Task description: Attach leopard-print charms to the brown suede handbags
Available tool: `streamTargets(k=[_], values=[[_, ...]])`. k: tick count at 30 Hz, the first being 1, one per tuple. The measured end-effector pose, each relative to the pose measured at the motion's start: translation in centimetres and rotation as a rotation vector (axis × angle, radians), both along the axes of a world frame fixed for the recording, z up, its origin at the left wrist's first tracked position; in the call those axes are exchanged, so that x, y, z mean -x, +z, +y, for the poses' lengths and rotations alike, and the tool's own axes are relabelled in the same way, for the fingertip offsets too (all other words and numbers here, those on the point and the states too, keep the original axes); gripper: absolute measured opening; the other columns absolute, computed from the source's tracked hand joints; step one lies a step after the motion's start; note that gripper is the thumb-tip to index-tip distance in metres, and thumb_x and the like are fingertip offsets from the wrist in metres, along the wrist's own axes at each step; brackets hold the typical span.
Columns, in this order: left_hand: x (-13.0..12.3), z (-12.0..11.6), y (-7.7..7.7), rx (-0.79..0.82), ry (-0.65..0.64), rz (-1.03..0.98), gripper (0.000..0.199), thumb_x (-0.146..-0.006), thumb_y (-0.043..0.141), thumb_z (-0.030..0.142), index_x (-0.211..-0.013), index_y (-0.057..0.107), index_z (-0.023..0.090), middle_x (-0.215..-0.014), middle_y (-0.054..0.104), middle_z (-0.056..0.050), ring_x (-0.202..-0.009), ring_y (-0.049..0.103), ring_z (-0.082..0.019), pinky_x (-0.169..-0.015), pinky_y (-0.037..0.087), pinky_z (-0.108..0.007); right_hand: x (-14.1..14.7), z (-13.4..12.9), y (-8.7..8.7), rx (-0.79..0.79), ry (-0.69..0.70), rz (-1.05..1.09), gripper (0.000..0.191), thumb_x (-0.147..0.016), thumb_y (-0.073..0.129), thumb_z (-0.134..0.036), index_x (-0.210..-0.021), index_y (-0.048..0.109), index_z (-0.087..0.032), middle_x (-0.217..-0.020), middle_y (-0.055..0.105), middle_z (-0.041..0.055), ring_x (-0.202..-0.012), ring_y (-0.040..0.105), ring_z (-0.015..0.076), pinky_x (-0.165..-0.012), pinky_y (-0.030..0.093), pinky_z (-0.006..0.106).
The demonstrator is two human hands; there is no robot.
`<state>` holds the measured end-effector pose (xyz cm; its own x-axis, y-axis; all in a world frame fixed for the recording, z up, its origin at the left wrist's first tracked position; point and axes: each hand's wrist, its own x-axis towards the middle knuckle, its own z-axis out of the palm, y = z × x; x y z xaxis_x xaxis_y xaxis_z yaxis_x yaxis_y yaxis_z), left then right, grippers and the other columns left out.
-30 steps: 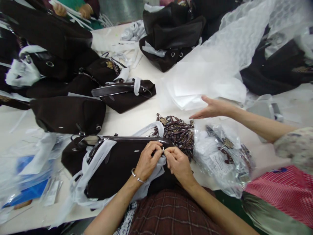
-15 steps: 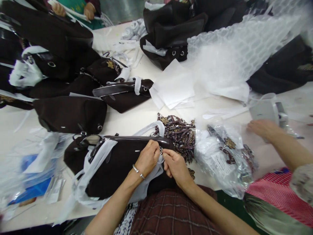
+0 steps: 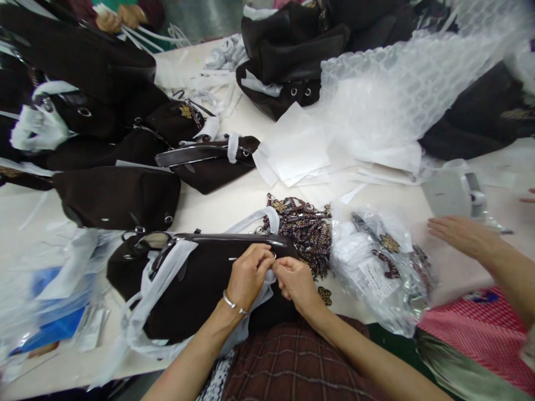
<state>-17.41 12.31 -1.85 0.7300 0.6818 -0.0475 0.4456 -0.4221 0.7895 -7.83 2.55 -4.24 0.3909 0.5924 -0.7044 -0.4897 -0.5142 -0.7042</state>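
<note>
A dark brown handbag lies in front of me, its handle wrapped in white tissue. Over its right end, my left hand and my right hand meet fingertip to fingertip. Both are closed in a pinch at a small metal ring by the bag's top edge. Whatever else the fingers grip is hidden. Just beyond my right hand lies a pile of brown braided bag charms with gold-patterned flower pieces. One flower charm sits beside my right wrist.
A clear plastic bag of charms lies to the right, near a co-worker's hand. White sheets and bubble wrap cover the middle back. More dark handbags stand left. Another person's hands hold white strips at the far side.
My fingertips have drawn closer together around the ring, now mostly covering it. The co-worker's hand at right has flattened out, and the far person's hands have come together.
</note>
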Motion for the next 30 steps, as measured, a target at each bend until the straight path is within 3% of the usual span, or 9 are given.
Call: streamTargets(k=[3, 8, 13, 17, 19, 22, 26, 30], values=[[0.5, -0.4, -0.1, -0.088, 0.023, -0.062, 0.015, -0.092, 0.052, 0.023, -0.090, 0.068, 0.023, -0.104, 0.070, -0.005, -0.103, 0.063, -0.019, -0.094, 0.049, -0.036, 0.0, -0.1, 0.3, 0.005, -0.009, 0.086, 0.023, -0.070, 0.065, -0.040, -0.068, 0.056, -0.018, -0.042, 0.047, -0.0088, -0.028, 0.031, 0.0041, -0.028, 0.019, 0.017], [0.5, -1.0, 0.4, -0.115, -0.055, -0.097, 0.021, -0.094, 0.049, 0.021, -0.098, 0.070, 0.025, -0.094, 0.072, -0.004, -0.102, 0.062, -0.020, -0.093, 0.048, -0.039, -0.2, -0.3, 0.6, 0.020, -0.038, 0.350, 0.026, -0.064, 0.069, -0.035, -0.063, 0.048, -0.020, -0.041, 0.045, -0.0104, -0.029, 0.027, 0.0025, -0.030, 0.017, 0.016], [0.1, -1.2, 0.8, -0.035, -0.012, -0.013, 0.027, -0.096, 0.043, 0.018, -0.107, 0.067, 0.023, -0.089, 0.066, -0.005, -0.087, 0.060, -0.017, -0.080, 0.049, -0.032, -0.1, -0.5, 0.4, 0.006, -0.060, 0.354, 0.021, -0.064, 0.067, -0.032, -0.066, 0.050, -0.020, -0.042, 0.045, -0.0102, -0.030, 0.028, 0.0030, -0.031, 0.016, 0.016], [-0.3, -0.8, 1.1, 0.034, 0.090, 0.087, 0.020, -0.091, 0.051, 0.017, -0.109, 0.058, 0.020, -0.085, 0.065, -0.001, -0.079, 0.061, -0.015, -0.077, 0.048, -0.028, -0.1, -0.5, 0.4, -0.009, -0.070, 0.353, 0.020, -0.065, 0.067, -0.031, -0.066, 0.050, -0.020, -0.043, 0.046, -0.0100, -0.030, 0.029, 0.0030, -0.031, 0.017, 0.016], [-0.5, -0.6, 1.3, -0.029, 0.040, 0.151, 0.008, -0.090, 0.051, 0.016, -0.094, 0.057, 0.020, -0.082, 0.063, -0.001, -0.078, 0.061, -0.015, -0.076, 0.047, -0.028, -0.1, -0.4, 0.4, -0.010, -0.073, 0.355, 0.020, -0.065, 0.067, -0.031, -0.065, 0.050, -0.020, -0.043, 0.046, -0.0100, -0.030, 0.029, 0.0029, -0.030, 0.017, 0.016], [-0.8, -0.2, 1.7, -0.147, -0.120, 0.249, 0.016, -0.092, 0.045, 0.013, -0.082, 0.056, 0.020, -0.082, 0.061, -0.002, -0.081, 0.059, -0.017, -0.077, 0.045, -0.030, 0.0, -0.4, 0.5, -0.002, -0.075, 0.347, 0.021, -0.065, 0.066, -0.031, -0.064, 0.049, -0.020, -0.043, 0.046, -0.0100, -0.030, 0.028, 0.0028, -0.030, 0.017, 0.016], [-1.0, 0.3, 2.1, -0.157, -0.195, 0.312, 0.019, -0.092, 0.042, 0.010, -0.087, 0.058, 0.019, -0.085, 0.062, -0.004, -0.084, 0.059, -0.018, -0.077, 0.046, -0.030, 0.2, -0.7, 0.4, -0.013, -0.054, 0.306, 0.024, -0.068, 0.067, -0.035, -0.065, 0.049, -0.019, -0.043, 0.047, -0.0096, -0.030, 0.029, 0.0028, -0.029, 0.019, 0.015], [-0.8, 0.7, 2.1, -0.177, -0.264, 0.329, 0.021, -0.092, 0.040, 0.009, -0.090, 0.060, 0.018, -0.088, 0.062, -0.005, -0.088, 0.058, -0.019, -0.081, 0.047, -0.032, 0.2, -1.2, 0.3, 0.000, 0.001, 0.114, 0.029, -0.072, 0.066, -0.045, -0.078, 0.056, -0.018, -0.045, 0.051, -0.0085, -0.029, 0.035, 0.0045, -0.027, 0.023, 0.015]])
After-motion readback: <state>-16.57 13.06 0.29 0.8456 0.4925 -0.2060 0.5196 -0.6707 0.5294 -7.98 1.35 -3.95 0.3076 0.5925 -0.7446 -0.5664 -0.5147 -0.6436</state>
